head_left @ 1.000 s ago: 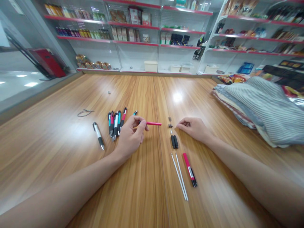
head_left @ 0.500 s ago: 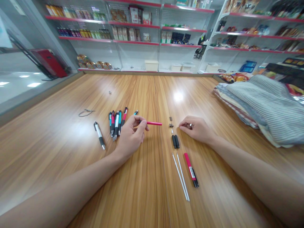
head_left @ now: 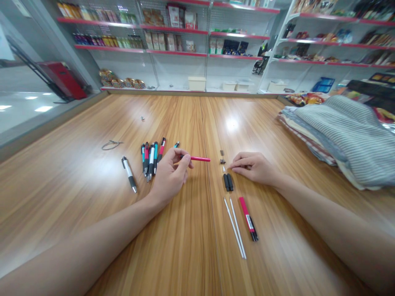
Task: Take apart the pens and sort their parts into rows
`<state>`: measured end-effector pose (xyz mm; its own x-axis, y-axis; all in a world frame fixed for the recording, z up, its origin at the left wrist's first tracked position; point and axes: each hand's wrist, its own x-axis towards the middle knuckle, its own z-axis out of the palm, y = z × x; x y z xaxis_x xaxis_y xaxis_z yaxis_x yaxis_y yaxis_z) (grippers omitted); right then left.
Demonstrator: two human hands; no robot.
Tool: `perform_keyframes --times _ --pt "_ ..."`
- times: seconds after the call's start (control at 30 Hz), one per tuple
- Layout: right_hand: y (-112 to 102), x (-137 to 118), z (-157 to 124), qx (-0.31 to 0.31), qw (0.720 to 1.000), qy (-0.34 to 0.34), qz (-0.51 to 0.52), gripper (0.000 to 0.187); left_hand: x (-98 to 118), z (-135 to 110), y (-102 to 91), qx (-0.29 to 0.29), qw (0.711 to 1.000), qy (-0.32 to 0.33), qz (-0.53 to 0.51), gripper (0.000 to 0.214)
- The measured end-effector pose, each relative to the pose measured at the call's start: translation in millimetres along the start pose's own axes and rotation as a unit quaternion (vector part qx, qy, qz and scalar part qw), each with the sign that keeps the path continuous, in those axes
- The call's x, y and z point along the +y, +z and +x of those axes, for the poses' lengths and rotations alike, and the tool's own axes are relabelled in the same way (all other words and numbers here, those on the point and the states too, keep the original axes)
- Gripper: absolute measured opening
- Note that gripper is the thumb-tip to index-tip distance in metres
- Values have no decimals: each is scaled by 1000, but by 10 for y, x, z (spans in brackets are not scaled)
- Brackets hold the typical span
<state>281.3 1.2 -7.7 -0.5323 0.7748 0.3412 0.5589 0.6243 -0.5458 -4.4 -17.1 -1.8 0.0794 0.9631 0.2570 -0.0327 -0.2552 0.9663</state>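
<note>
My left hand (head_left: 173, 172) pinches a red pen barrel (head_left: 200, 158), which points right with its far end free. Close to the small white cone-shaped part (head_left: 224, 169), my right hand (head_left: 254, 167) rests low over the table, thumb and fingertips together; whatever they hold, if anything, is too small to make out. Small dark metal parts (head_left: 222, 161) lie just beyond that white part. Nearer me are two black grip sleeves (head_left: 228, 182) side by side, two white ink refills (head_left: 235, 230), and another red pen barrel with a black end (head_left: 248, 218).
Several click pens (head_left: 151, 160) lie bunched left of my left hand, with a white-and-black pen (head_left: 128, 174) apart from them. A thin grey loop (head_left: 111, 144) lies farther left. Folded striped cloths (head_left: 345, 131) cover the right side of the wooden table (head_left: 173, 255).
My right hand has shifted slightly left, its fingertips now closer to the white part and the fingers more closed. My left hand keeps the red barrel almost still.
</note>
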Motion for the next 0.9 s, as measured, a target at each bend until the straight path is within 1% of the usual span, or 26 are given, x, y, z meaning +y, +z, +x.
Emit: perform_keyframes --times 0.2,0.4,0.9 --pt "61 -43 27 -2 1000 -10 23 19 -3 1 -1 2 1000 2 5 19" --pt "51 -93 28 4 1000 6 29 17 -6 4 -3 6 1000 -3 -1 19" --pt "76 -93 55 -8 999 -2 46 17 5 6 0 6 1000 -6 -3 18"
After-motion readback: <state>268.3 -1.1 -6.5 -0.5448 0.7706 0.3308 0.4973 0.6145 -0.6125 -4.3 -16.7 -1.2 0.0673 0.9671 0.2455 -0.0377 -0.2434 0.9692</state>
